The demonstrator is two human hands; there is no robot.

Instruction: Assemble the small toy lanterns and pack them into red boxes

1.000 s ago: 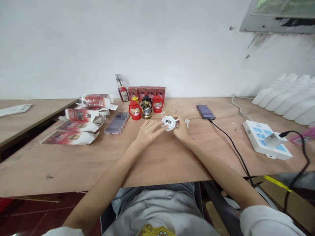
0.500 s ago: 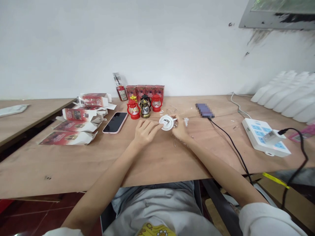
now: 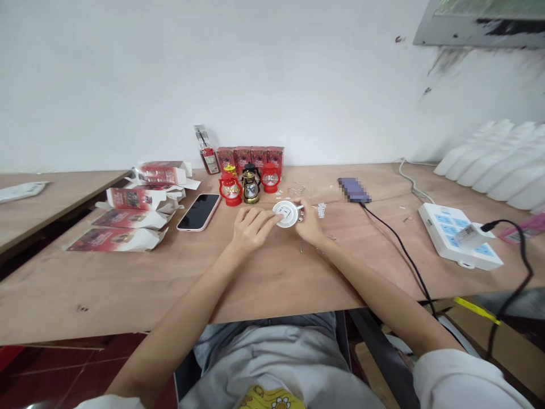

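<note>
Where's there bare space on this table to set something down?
Bare tabletop shows between the forearms, and at front left, nearer the edge than the opened cartons. It's crowded at the back centre, with lanterns before boxes, and around the right hand and white disc, with small loose parts.

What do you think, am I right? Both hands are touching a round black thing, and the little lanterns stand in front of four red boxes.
Not quite: the round thing is white, not black, as the head view shows. The left hand and right hand are both touching it, and the little lanterns stand in front of four red boxes.
</note>
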